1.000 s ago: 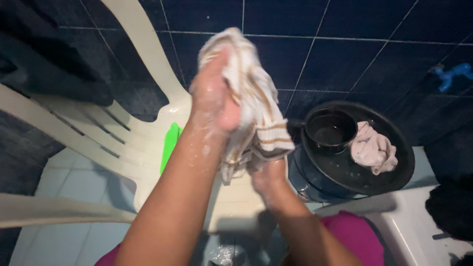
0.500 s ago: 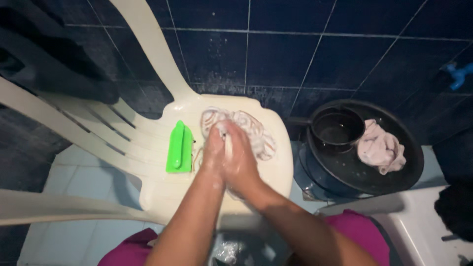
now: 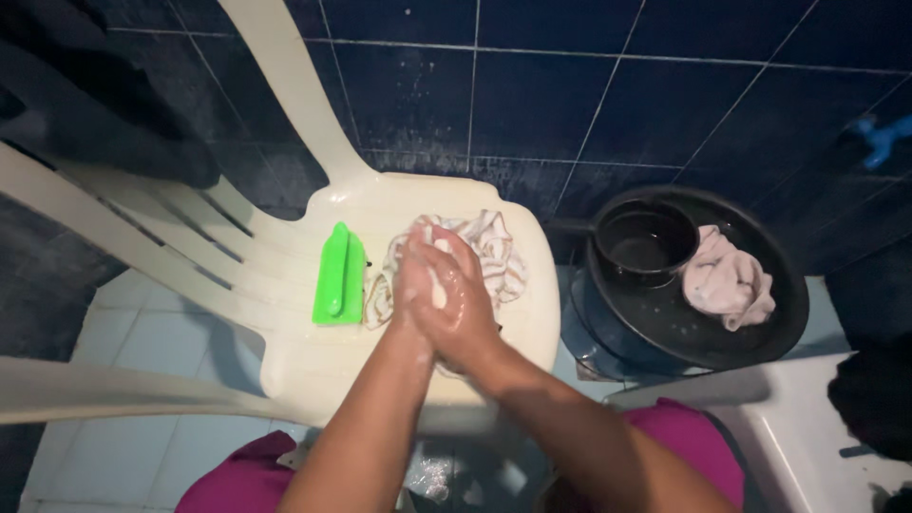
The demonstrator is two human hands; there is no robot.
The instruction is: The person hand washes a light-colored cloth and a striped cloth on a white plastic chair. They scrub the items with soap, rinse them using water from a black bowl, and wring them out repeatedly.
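striped cloth (image 3: 475,252) is down on the seat of the cream plastic chair (image 3: 313,361), bunched under my hands. a second ago i had it lifted high in front of me, hanging from my left hand; half a second ago it was already on the seat. now it lies much as it did then, only drawn a little toward me and more crumpled at the near edge.

both hands are stacked on it. right hand (image 3: 461,304) lies over the left hand (image 3: 413,285), fingers curled, both wet and soapy. they are closed on a fold of the cloth, pressing it into the seat. how much fabric sits inside the fists i cannot tell; the rest spills out beyond my knuckles, away from me.

my reading: the lifting is over and this is the rubbing stage, cloth worked against the seat.

just left of my grip, touching or nearly touching the cloth's edge, the green scrub brush (image 3: 339,275) lies on the seat, untouched. it has not moved.

to the right of my grip, off the chair, a dark round basin (image 3: 760,323) holds a small black pot (image 3: 646,242) and a pale pink rag (image 3: 727,280). beyond, dark blue wall tiles (image 3: 570,104). near me, foam on the floor below the seat's front edge.
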